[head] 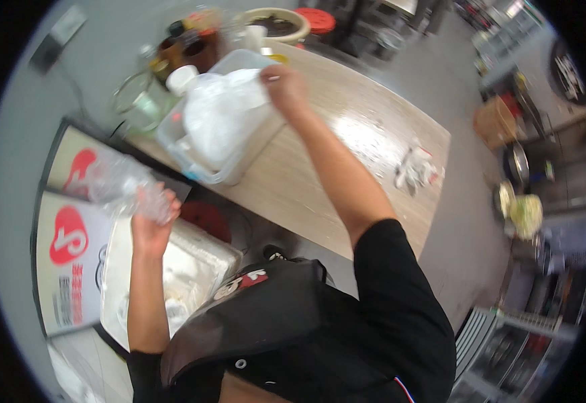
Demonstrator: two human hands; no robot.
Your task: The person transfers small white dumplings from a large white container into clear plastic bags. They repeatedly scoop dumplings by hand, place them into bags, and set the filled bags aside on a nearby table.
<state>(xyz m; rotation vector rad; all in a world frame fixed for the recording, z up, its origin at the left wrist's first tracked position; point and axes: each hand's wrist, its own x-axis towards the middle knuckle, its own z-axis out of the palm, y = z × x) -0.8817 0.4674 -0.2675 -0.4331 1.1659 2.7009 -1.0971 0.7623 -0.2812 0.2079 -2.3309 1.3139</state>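
A bunched clear plastic bag (122, 184) is in my left hand (154, 216), which is raised palm up above an open white foam box (217, 247). My right hand (285, 90) reaches across the table and grips the edge of a white plastic bag (222, 113). That bag sits in the mouth of a translucent plastic bin (232, 176) at the table's left end. The bag's contents cannot be made out. The picture is blurred around both hands.
On the wooden table (293, 191) lies a crumpled whitish glove or cloth (416, 169). Behind the bin are a glass jar (139, 103), several bottles (192, 48) and a round pot (278, 25). Printed boards (69, 297) lean on the wall at left. A red stool (205, 219) is under the table.
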